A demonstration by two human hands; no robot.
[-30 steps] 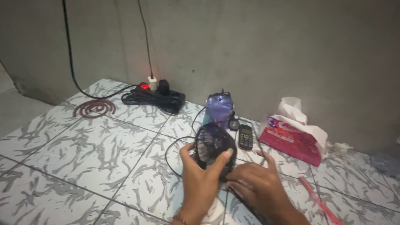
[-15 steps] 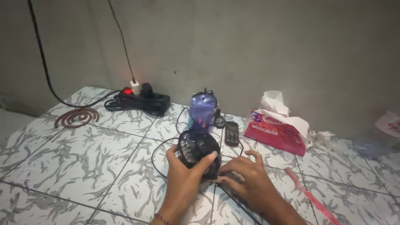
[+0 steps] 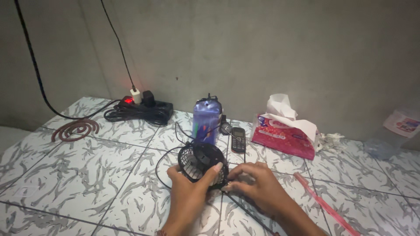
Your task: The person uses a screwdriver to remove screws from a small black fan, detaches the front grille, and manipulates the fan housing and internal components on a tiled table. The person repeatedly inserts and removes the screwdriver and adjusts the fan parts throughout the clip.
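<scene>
A small black fan with a wire grille rests on the tiled floor, a thin black cable looping from it. My left hand grips the fan's lower side, thumb across the grille's rim. My right hand rests against the fan's right edge, its fingertips pinching something small there that I cannot make out. Behind the fan stands a translucent blue-purple container.
A dark small phone lies beside the container. A red tissue pack sits right of it, and a pink strip lies on the tiles. Far left are a black power strip with plugs and a brown coil.
The view has shifted, so the fan and hands sit more centred. My hands keep their hold on the fan; the right fingertips have closed in at its right edge.
</scene>
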